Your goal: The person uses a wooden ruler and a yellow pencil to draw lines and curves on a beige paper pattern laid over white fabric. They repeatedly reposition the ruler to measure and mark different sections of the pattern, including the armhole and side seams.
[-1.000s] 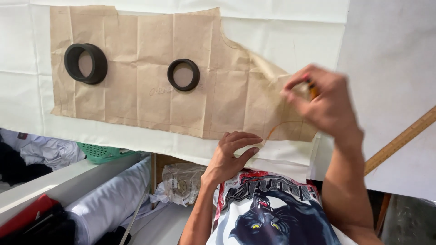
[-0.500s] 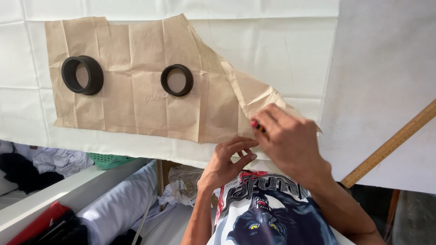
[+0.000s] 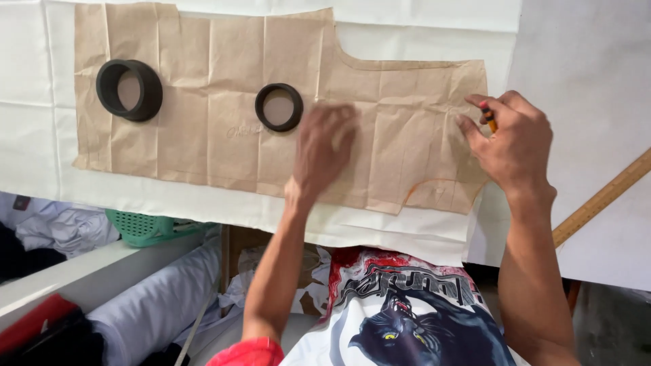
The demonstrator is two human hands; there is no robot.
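A brown paper pattern [image 3: 224,102] lies flat on white fabric [image 3: 420,24] spread over the table. My left hand [image 3: 324,148] rests palm down on the pattern's middle, fingers spread, blurred by motion. My right hand [image 3: 510,139] presses the pattern's right edge and grips a small orange marking pencil [image 3: 489,119] between its fingers. Two black rings weigh the paper down: a larger ring [image 3: 129,89] at the left and a smaller ring [image 3: 279,107] near the centre.
A wooden ruler [image 3: 603,196] lies diagonally at the right on the white fabric. Below the table edge are a green plastic basket [image 3: 146,227], rolls of white cloth [image 3: 149,318] and crumpled fabric pieces. My printed shirt [image 3: 413,318] fills the bottom.
The folded-up right part of the pattern has been laid flat. My left hand moved up from the table edge onto the paper. My right hand shifted to the pattern's right edge.
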